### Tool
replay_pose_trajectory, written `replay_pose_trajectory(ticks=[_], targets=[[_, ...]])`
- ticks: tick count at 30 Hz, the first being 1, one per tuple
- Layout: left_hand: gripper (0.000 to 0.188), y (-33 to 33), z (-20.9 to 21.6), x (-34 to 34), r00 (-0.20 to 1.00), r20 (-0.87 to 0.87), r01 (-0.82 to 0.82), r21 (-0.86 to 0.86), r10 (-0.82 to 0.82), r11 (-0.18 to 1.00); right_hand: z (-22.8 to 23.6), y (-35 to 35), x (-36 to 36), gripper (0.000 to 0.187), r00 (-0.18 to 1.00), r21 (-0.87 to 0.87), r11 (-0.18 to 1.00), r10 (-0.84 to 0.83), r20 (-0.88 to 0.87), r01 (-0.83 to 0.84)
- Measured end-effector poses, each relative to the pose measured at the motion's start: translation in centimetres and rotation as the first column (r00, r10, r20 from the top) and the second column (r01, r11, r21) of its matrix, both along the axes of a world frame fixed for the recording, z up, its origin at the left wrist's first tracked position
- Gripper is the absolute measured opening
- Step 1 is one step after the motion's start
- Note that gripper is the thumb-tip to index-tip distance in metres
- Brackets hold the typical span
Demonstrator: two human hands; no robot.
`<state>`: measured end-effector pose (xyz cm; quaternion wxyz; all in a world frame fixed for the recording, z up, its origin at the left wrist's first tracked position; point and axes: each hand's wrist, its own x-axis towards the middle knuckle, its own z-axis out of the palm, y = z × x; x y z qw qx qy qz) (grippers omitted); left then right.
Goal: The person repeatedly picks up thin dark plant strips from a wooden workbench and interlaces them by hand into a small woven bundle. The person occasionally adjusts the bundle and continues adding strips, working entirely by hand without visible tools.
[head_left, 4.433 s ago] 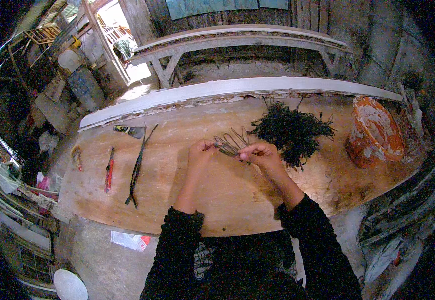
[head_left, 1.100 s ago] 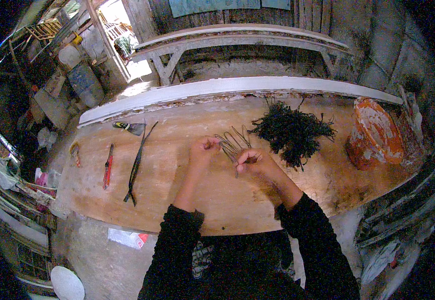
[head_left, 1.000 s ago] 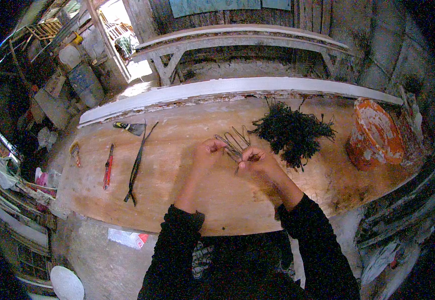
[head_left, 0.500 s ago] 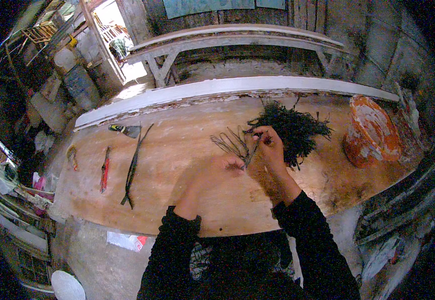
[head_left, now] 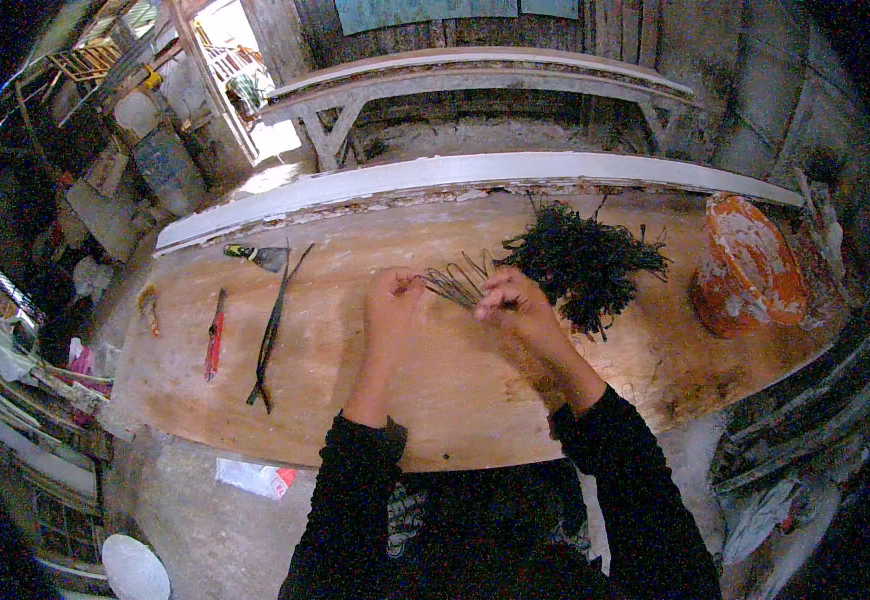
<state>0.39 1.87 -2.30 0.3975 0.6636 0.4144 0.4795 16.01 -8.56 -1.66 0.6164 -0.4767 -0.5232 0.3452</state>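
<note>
A small bundle of thin, dark, wire-like strands [head_left: 457, 284] is stretched between my hands above the wooden board, its loose tips fanning upward near the right hand. My left hand [head_left: 393, 298] is closed, fingertips pinching at the bundle's left end. My right hand [head_left: 515, 298] is closed around the right end, thumb and fingers together. Just beyond the right hand lies a large tangled heap of dark strands [head_left: 585, 262]. Whether the bundle is wire or cord I cannot tell.
Left on the board [head_left: 355, 440] lie a scraper [head_left: 260, 256], a red-handled tool [head_left: 216, 338], dark strips [head_left: 273, 335] and a small brush-like thing [head_left: 149, 308]. An orange, white-smeared bucket [head_left: 745, 265] is at right. A long white plank [head_left: 475, 172] borders the far side.
My left hand has moved left and away, from the bundle's lower end to its left end. My right hand has come slightly nearer and left, now gripping the other end.
</note>
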Motion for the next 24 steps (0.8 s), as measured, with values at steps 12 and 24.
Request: replay_pose_trajectory(ticks=[12,24], targets=[[0.002,-0.1,0.0,0.6,0.993,-0.066,0.102,0.043,-0.099,0.994,-0.4,-0.4,0.2,0.011,0.863,-0.075,0.866,0.478,-0.162,-0.494],[0.009,-0.8,-1.7,1.5,0.925,-0.133,0.371,0.11,-0.356,0.922,-0.5,0.8,0.9,0.016,0.923,-0.1,0.994,0.008,-0.384,-0.05]])
